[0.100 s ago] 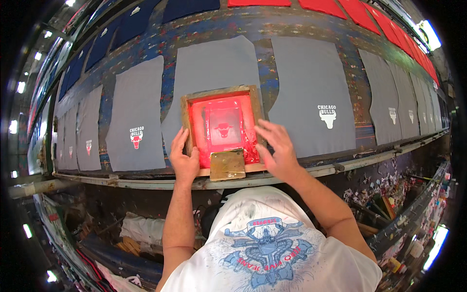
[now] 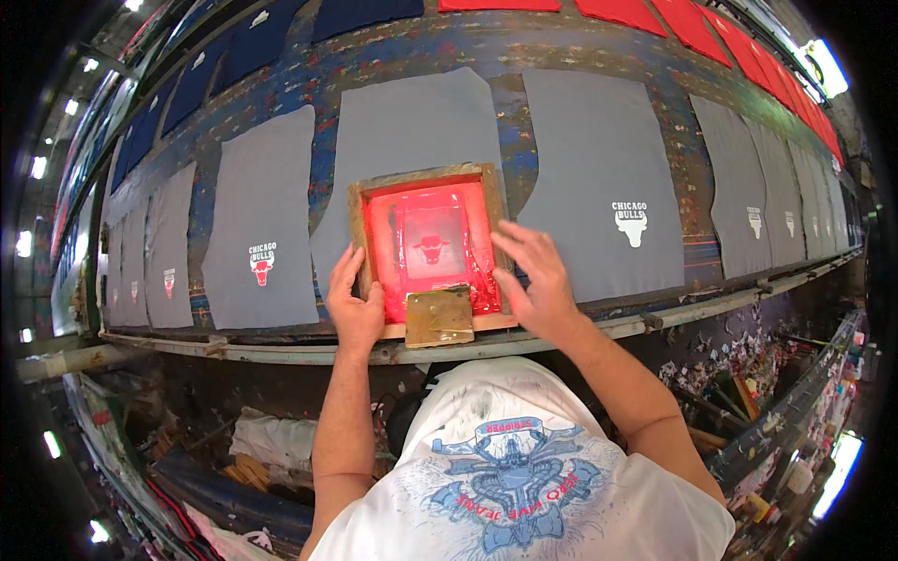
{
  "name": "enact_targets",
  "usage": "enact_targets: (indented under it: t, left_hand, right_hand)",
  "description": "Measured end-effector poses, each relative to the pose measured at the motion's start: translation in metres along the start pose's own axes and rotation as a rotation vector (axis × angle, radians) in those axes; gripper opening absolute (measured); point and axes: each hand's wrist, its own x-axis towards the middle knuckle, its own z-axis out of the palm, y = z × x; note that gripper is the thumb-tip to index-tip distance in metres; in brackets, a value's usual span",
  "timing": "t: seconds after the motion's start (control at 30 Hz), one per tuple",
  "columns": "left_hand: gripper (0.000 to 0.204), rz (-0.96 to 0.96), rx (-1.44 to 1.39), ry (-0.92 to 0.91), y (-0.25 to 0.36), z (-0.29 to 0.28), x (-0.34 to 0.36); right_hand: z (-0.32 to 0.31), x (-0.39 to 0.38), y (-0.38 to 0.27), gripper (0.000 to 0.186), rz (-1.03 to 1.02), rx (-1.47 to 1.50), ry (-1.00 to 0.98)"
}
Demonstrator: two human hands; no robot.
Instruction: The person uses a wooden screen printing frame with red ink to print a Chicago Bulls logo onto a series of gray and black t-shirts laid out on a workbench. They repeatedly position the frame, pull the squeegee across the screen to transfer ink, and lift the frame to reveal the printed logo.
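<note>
A wooden screen-printing frame (image 2: 358,220) with red ink inside its walls lies on a grey fabric piece (image 2: 421,117) in front of me. A red bull-head shape shows in the middle of its mesh. At the near end rests a flat, ink-smeared squeegee (image 2: 440,318), which neither hand holds. My left hand (image 2: 355,309) grips the frame's left side, thumb toward the inner edge and fingers along the outside. My right hand (image 2: 541,285) is at the right side, fingers spread and fingertips at the wooden edge; whether they press on it I cannot tell.
Grey fabric pieces with white prints (image 2: 608,168) lie to the right; those on the left (image 2: 262,206) carry white-and-red prints. Navy pieces (image 2: 365,19) and red pieces (image 2: 692,37) line the far side. A metal rail (image 2: 608,329) runs along the table's near edge.
My right hand has shifted very slightly at the frame's right side. The left hand, frame and squeegee look almost unchanged.
</note>
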Motion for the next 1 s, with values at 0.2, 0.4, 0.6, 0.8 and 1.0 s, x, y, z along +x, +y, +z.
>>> enact_targets:
  t: [0.2,0.4,0.6,0.8,1.0]
  left_hand:
    - [0.067,-0.048,-0.032,0.025,-0.004,0.007,0.004]
    - [0.066,-0.016,-0.080,0.006,-0.003,0.004,0.007]
    - [0.057,-0.019,-0.128,0.031,-0.003,0.005,0.005]
    - [0.044,0.060,-0.178,0.063,0.003,0.000,0.000]
    - [0.040,0.089,-0.249,0.082,0.002,0.000,-0.001]
  right_hand:
    - [0.011,0.098,0.025,0.046,-0.176,-0.208,-0.092]
    - [0.066,0.178,0.056,0.046,-0.105,-0.301,-0.359]
    - [0.098,0.215,0.066,0.059,0.040,-0.393,-0.644]
    - [0.094,0.231,0.060,0.067,0.193,-0.358,-0.772]
    - [0.071,0.240,0.050,0.068,0.189,-0.309,-0.689]
